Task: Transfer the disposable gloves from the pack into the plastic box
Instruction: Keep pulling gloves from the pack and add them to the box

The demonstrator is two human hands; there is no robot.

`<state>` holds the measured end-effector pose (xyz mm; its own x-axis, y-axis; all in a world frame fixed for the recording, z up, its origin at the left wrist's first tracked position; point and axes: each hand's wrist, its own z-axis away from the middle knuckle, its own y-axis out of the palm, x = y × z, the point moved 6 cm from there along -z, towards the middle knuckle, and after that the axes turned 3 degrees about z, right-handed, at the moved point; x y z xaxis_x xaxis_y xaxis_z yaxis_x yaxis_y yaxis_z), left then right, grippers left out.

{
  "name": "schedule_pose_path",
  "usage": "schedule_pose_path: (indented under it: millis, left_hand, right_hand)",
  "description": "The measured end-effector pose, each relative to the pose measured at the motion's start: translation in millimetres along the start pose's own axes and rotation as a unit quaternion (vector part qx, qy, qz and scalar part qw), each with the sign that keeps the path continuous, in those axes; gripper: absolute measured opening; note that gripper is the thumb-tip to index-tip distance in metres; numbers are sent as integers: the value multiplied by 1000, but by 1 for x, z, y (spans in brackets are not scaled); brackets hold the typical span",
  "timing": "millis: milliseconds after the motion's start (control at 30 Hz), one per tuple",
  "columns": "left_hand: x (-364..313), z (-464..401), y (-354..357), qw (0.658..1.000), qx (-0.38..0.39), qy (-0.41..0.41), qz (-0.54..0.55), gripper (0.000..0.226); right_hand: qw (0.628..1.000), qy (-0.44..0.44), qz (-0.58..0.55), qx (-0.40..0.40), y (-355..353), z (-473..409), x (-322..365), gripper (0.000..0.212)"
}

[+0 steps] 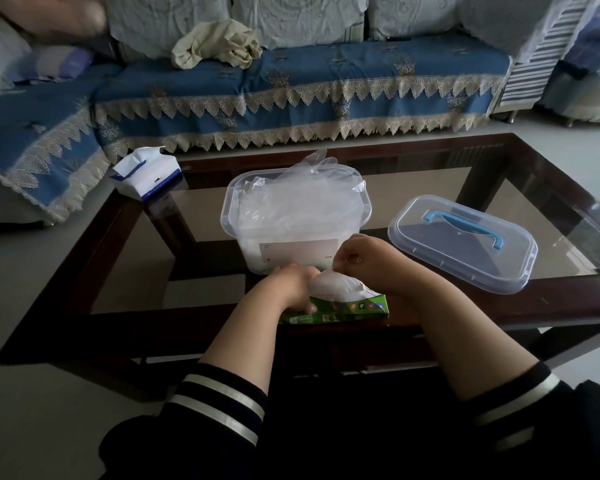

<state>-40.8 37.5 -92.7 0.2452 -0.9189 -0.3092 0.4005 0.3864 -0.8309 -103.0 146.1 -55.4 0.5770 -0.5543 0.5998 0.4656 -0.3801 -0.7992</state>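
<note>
Green glove pack (347, 311): on the glass table (499, 306), near edge, pressed down under my left hand (291, 285). Glove (333, 285): rising from the pack, pinched in my right hand (364, 261). Plastic box (295, 209): just behind, holding gloves.

On the table (551, 188), the box (293, 216) stands in the middle with gloves (302, 199) in it, the pack (347, 311) just before it under both hands, the lid (463, 242) to its right, the tissue pack (146, 173) behind-left, the sofa (291, 88) behind.
</note>
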Motion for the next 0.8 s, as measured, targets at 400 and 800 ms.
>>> schedule_pose_path:
  millis: [400,800]
  left_hand:
    - [13,10,-17,993,-55,4,104,67]
    - [-12,67,-114,754,-322,207,534,46]
  right_hand:
    - [888,-68,-297,-345,-63,33,11,17]
    - [853,-92,-158,-488,-72,37,15,12]
